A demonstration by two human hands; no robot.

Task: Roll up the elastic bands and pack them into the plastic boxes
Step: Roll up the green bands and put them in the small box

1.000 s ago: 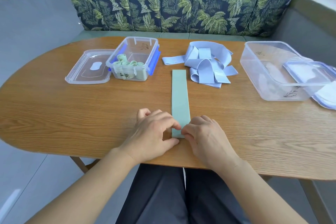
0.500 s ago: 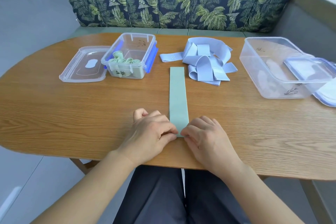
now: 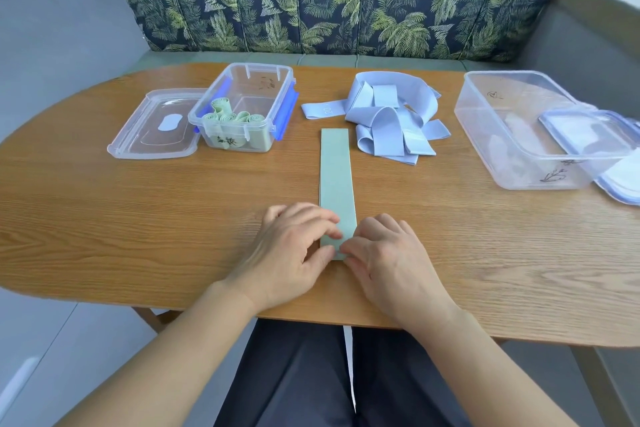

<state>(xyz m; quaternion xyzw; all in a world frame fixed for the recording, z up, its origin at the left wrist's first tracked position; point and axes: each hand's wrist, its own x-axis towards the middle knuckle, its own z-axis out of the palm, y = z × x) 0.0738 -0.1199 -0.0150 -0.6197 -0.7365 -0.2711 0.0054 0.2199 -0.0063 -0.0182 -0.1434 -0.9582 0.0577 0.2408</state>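
Green band (image 3: 336, 177) is lying flat and straight down the middle of the table (image 3: 138, 218), and you've got its near end pinched from both sides, left hand (image 3: 294, 253) and right hand (image 3: 391, 260) with fingers curled onto it. Small box (image 3: 242, 104) on the left has a few green rolls (image 3: 235, 116) in it, lid (image 3: 152, 128) just beside it. The blue bands (image 3: 384, 118) sit heaped right of the strip's far end, big box (image 3: 519, 128) at far right.
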